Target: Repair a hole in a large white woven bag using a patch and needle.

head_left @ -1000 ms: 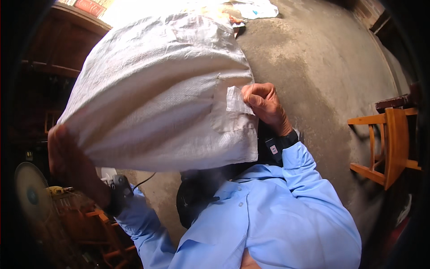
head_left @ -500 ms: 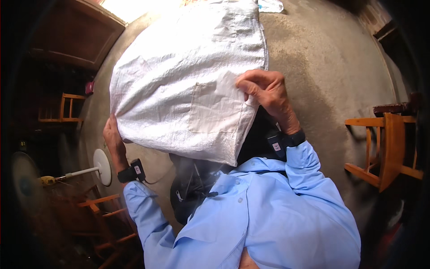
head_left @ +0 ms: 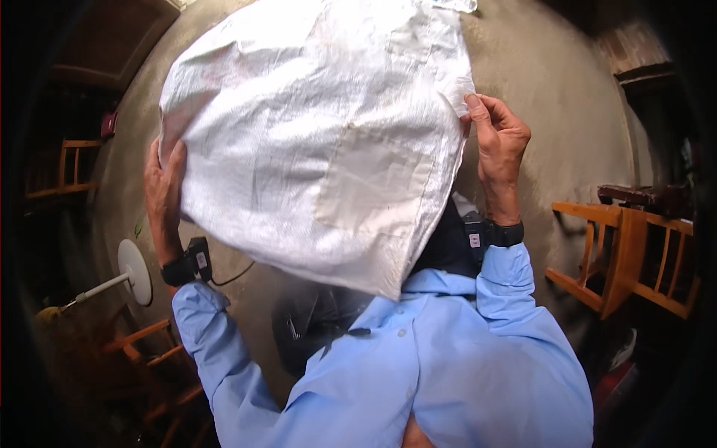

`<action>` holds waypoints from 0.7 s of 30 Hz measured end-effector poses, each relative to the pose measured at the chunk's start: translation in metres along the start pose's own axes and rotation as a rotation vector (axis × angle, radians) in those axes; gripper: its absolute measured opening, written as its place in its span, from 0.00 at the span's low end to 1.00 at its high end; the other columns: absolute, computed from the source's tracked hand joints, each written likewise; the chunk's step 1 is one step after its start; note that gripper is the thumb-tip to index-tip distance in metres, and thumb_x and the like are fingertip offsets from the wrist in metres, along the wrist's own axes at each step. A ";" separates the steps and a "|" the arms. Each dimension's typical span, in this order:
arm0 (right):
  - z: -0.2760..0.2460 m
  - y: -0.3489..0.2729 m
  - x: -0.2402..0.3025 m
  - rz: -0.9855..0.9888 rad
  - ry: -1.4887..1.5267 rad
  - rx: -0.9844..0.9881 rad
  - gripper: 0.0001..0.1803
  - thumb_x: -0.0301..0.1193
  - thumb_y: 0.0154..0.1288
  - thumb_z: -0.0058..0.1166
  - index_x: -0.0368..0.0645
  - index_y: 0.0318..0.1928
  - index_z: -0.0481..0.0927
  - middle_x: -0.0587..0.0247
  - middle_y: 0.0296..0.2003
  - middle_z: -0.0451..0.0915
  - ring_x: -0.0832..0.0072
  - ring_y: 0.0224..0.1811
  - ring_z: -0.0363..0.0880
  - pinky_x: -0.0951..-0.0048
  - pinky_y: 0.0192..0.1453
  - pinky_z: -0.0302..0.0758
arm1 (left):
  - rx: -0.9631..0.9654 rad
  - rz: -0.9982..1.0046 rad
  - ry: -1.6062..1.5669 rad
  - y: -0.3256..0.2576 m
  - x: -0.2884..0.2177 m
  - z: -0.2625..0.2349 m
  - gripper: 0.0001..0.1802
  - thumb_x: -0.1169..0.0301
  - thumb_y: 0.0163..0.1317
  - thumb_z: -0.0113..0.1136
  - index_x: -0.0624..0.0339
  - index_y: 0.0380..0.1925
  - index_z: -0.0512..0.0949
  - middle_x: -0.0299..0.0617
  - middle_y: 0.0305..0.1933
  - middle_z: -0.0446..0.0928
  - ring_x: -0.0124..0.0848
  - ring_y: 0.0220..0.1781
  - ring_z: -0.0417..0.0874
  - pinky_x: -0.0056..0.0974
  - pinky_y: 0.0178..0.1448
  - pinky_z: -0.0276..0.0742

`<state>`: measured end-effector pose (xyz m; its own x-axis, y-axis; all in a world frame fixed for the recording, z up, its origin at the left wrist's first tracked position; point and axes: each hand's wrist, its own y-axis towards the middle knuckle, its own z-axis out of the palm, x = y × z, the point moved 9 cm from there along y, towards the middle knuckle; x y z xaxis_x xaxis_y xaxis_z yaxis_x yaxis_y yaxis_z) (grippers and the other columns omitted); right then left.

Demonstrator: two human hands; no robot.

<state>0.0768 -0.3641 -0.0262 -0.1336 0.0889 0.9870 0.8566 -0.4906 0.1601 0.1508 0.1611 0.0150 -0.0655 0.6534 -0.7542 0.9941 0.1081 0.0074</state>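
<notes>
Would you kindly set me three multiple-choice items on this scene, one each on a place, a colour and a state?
1. Where does the wooden chair stand?
A. at the person's right
B. under the sack
C. on the person's lap

2. What colour is the sack?
A. red
B. white
C. black

3. How is the sack held?
A. by the right hand alone
B. it lies flat on the floor
C. by both hands, one at each side edge

Key: 1 A, the chair shows at the right edge of the view, on the concrete floor. 2 B, its woven cloth is white all over. 3 C, the left hand clasps its left edge and the right hand pinches its right edge, with the sack raised before the blue shirt.
</notes>
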 end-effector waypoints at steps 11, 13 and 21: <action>0.023 0.101 -0.041 0.132 0.002 0.080 0.09 0.27 0.69 0.67 0.31 0.42 0.88 0.64 0.32 0.87 0.82 0.31 0.83 0.81 0.35 0.78 | 0.220 0.015 -0.120 0.085 0.021 0.013 0.33 0.47 0.78 0.49 0.64 0.67 0.73 0.47 0.60 0.78 0.30 0.60 0.77 0.36 0.66 0.70; 0.026 0.111 -0.059 0.215 0.085 0.099 0.09 0.26 0.68 0.68 0.31 0.42 0.88 0.65 0.31 0.86 0.83 0.30 0.82 0.82 0.35 0.77 | 0.268 -0.014 -0.124 0.087 0.016 0.023 0.29 0.51 0.79 0.50 0.65 0.64 0.75 0.43 0.56 0.81 0.25 0.55 0.78 0.33 0.62 0.73; 0.016 0.128 -0.076 0.236 0.355 0.114 0.09 0.26 0.68 0.67 0.33 0.45 0.88 0.69 0.28 0.84 0.84 0.27 0.79 0.84 0.34 0.75 | 0.102 0.058 -0.490 0.078 0.017 0.021 0.20 0.66 0.77 0.58 0.66 0.62 0.77 0.35 0.50 0.83 0.19 0.48 0.80 0.26 0.54 0.74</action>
<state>0.2043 -0.4194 -0.0813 -0.0736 -0.3277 0.9419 0.9310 -0.3613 -0.0530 0.2291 0.1650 -0.0112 0.0145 0.2247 -0.9743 0.9999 -0.0076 0.0131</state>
